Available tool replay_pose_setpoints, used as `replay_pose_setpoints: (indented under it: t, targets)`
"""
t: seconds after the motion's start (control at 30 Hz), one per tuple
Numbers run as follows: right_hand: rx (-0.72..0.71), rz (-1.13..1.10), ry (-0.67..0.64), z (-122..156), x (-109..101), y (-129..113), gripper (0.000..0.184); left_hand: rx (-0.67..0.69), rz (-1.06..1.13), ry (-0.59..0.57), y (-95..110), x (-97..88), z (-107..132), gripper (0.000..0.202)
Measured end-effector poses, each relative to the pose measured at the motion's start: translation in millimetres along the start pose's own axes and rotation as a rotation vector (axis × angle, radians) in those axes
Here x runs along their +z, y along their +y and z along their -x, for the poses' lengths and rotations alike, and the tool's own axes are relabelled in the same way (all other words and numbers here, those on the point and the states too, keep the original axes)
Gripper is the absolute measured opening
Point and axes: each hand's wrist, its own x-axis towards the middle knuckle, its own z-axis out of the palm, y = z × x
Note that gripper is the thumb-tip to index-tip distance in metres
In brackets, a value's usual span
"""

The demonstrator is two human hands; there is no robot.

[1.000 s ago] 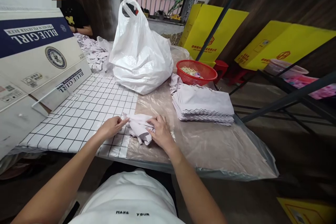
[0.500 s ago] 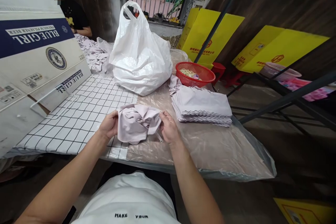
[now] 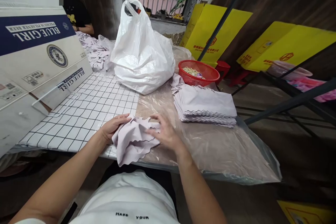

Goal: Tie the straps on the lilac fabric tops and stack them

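In the head view, a soft, pale lilac piece of fabric (image 3: 130, 138) with wavy edges hangs crumpled over the near part of the table. My left hand (image 3: 114, 127) grips its upper left side between thumb and fingers. At the right side of the fabric, my right hand (image 3: 166, 134) has its fingers and thumb apart, slightly blurred by motion. Whether its thumb touches the cloth is hard to tell. To the right lies a neat stack of similar lilac fabric (image 3: 207, 103) with scalloped edges.
Behind my hands stands a white plastic bag (image 3: 143, 59). A red basket (image 3: 199, 78) with small yellowish pieces sits beyond the stack. A beer carton (image 3: 34, 66) leans at left. Far left, a person (image 3: 78, 14) sits near a lilac fabric heap (image 3: 96, 52). A dark metal frame (image 3: 291, 101) stands at right.
The fabric has been turned and loosened, so its wavy edge now hangs down toward me. My right hand has let go of its right side and its fingers have spread.
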Motion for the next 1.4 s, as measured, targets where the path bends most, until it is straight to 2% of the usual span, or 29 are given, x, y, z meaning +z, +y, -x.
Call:
replay_pose_setpoints:
  t: [0.03,0.1,0.17,0.2,0.23,0.3,0.37,0.4,0.43,0.5,0.57,0.63,0.77,0.83,0.93,1.03,1.13,1.23,1.27,1.3,1.33,1.4]
  targets:
    - [-0.055,0.062,-0.067,3.9,8.0,-6.0,0.059,0.011,-0.001,0.006,1.7,1.9,-2.6,0.025]
    - [-0.103,0.226,-0.064,6.4,23.6,-12.9,0.065,0.048,-0.03,0.024,7.6,3.4,-7.5,0.025]
    - [-0.068,0.358,0.015,2.6,33.7,-12.5,0.04,0.08,-0.122,0.076,16.1,1.0,-11.2,0.027]
    - [-0.046,0.398,0.048,-0.7,35.6,-10.3,0.026,0.1,-0.205,0.14,20.5,-1.5,-11.9,0.029]
    - [-0.03,0.421,0.07,-4.2,35.5,-7.5,0.018,0.138,-0.323,0.237,24.1,-4.6,-11.5,0.03]
    - [-0.019,0.428,0.098,-9.8,30.6,-1.9,0.019,0.296,-0.659,0.516,26.5,-10.8,-7.0,0.03]
    - [-0.024,0.393,0.119,-11.9,22.8,2.5,0.019,0.557,-1.04,0.766,19.9,-14.7,2.3,0.03]
    - [-0.024,0.362,0.125,-11.3,18.8,4.3,0.019,0.685,-1.203,0.806,13.3,-15.4,8.0,0.03]
    - [-0.02,0.328,0.122,-9.9,14.9,6.2,0.018,0.781,-1.335,0.765,5.4,-15.4,13.7,0.029]
    - [-0.005,0.266,0.08,-4.9,7.8,10.7,0.015,0.849,-1.504,0.508,-10.7,-13.8,23.5,0.025]
    - [0.001,0.242,-0.009,1.3,1.2,17.1,0.009,0.813,-1.577,0.237,-21.3,-12.7,28.6,0.021]
    - [-0.002,0.271,-0.075,7.2,-4.6,24.9,0.007,0.754,-1.613,0.113,-23.7,-13.5,28.0,0.021]
    - [0.041,0.38,-0.021,12.7,-10.1,38.5,0.019,0.595,-1.626,-0.003,-18.5,-17.5,17.7,0.023]
    - [0.07,0.419,0.006,11.1,-8.5,41.6,0.023,0.537,-1.623,-0.023,-18.6,-16.9,13.0,0.019]
    - [0.103,0.48,-0.003,4.7,-4.8,41.4,0.017,0.497,-1.588,0.024,-19.2,-12.5,11.0,0.018]
    - [0.143,0.498,-0.015,-3.0,-4.4,38.2,0.004,0.47,-1.464,0.072,-10.4,-9.3,15.5,0.022]
    - [0.128,0.521,0.013,-10.1,-4.4,34.6,0.008,0.433,-1.375,0.169,5.4,-10.2,21.3,0.028]
    - [0.085,0.592,0.009,-17.9,0.5,32.4,0.009,0.526,-1.477,0.25,13.9,-9.0,23.7,0.026]
    - [0.087,0.613,-0.004,-20.7,2.5,32.2,0.006,0.591,-1.54,0.221,13.6,-7.0,23.6,0.025]
    - [0.097,0.627,-0.021,-23.5,4.0,32.3,0.003,0.649,-1.608,0.146,11.9,-4.1,23.0,0.024]
    - [0.112,0.631,-0.037,-26.0,4.6,32.5,0.005,0.684,-1.67,0.03,9.3,-0.9,22.1,0.024]
    - [0.136,0.614,-0.047,-29.5,1.9,33.1,0.012,0.666,-1.761,-0.239,4.4,5.2,19.4,0.025]
